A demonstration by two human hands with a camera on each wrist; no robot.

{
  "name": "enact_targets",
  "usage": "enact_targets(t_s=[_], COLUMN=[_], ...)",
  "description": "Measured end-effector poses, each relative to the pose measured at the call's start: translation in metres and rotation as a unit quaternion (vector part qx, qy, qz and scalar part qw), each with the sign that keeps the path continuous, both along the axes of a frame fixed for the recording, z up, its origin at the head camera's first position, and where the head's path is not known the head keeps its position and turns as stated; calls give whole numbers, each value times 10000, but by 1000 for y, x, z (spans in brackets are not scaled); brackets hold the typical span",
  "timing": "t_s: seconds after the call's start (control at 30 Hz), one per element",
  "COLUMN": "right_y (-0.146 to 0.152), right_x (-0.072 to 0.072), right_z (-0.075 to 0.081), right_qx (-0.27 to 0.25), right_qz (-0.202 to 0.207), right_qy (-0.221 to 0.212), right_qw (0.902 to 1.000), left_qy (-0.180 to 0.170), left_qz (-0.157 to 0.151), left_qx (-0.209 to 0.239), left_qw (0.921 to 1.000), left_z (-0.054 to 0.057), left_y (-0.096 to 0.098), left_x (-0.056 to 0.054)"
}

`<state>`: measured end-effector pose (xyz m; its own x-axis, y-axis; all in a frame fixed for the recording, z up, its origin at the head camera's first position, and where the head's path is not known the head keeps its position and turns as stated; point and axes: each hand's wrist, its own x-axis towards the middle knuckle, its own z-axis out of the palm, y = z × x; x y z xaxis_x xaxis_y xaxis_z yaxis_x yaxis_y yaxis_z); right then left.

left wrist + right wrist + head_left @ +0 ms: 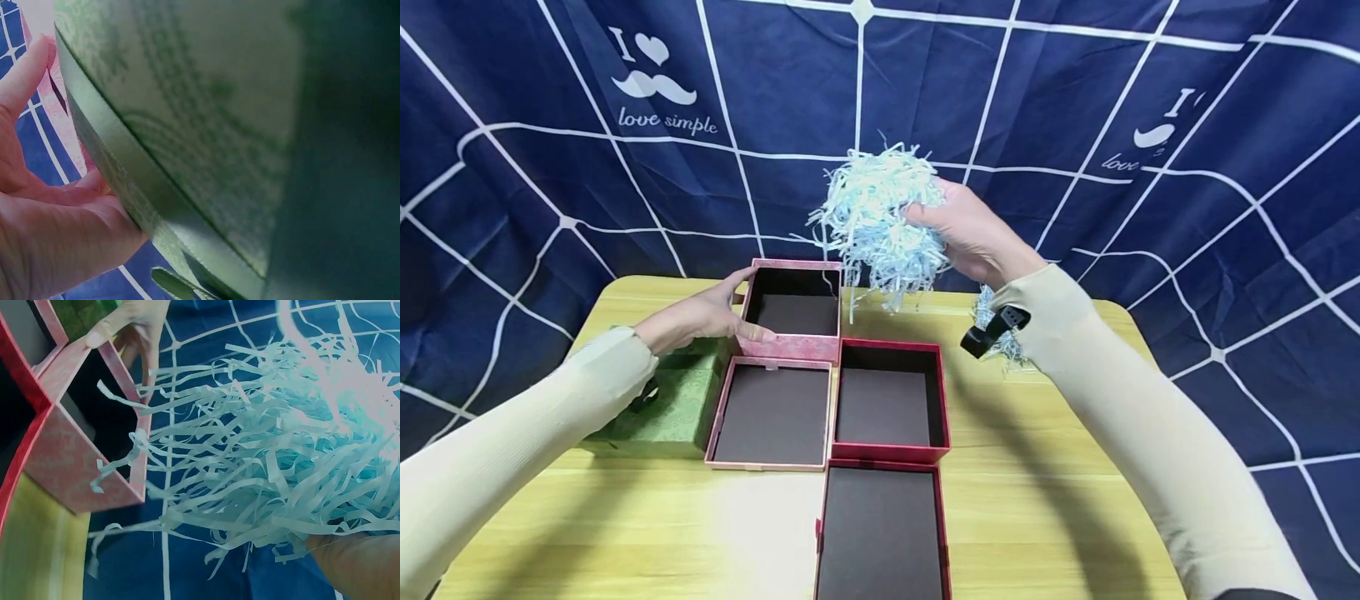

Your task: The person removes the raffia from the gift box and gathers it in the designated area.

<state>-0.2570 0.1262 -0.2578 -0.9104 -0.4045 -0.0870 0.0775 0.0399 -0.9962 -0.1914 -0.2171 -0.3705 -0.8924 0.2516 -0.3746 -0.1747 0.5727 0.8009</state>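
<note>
My right hand [973,233] grips a large tuft of pale blue shredded paper [883,221], raised above the table's back edge. Loose strands [125,465] dangle from it in the right wrist view, near the opening of the pink box [797,348]. That box's dark inside shows bare in the head view. My left hand [703,317] holds the pink box at its left side, thumb over the near wall and fingers at the far left corner. A green box [677,425] lies beneath the left wrist; its patterned side [187,94] fills much of the left wrist view.
The pink box's lid [771,417] lies open before it. To the right stands an open red box [887,452], its lid [883,533] spread toward me. More shredded paper [985,308] lies at the back right of the wooden table [1037,467]. Blue cloth [805,92] hangs behind.
</note>
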Motion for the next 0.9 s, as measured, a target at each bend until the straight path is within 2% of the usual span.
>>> enact_targets(t_s=[0.23,0.4,0.73,0.9], right_y=[31,54,101,123], right_x=[6,18,40,47], right_z=[4,3,-13,-20], right_qx=[-14,-146,79,-66], right_qz=[-265,-306,-453,-477], right_qy=[-2,-126,-261,-268], right_qw=[9996,9993,9986,9985], left_qy=[-41,-40,188,200], left_qz=[-18,-14,-206,-298], left_qx=[106,75,-145,-251], left_qw=[9999,10000,9995,9990], left_z=[2,2,-2,-1], left_y=[-1,-1,-4,-5], left_x=[0,2,5,6])
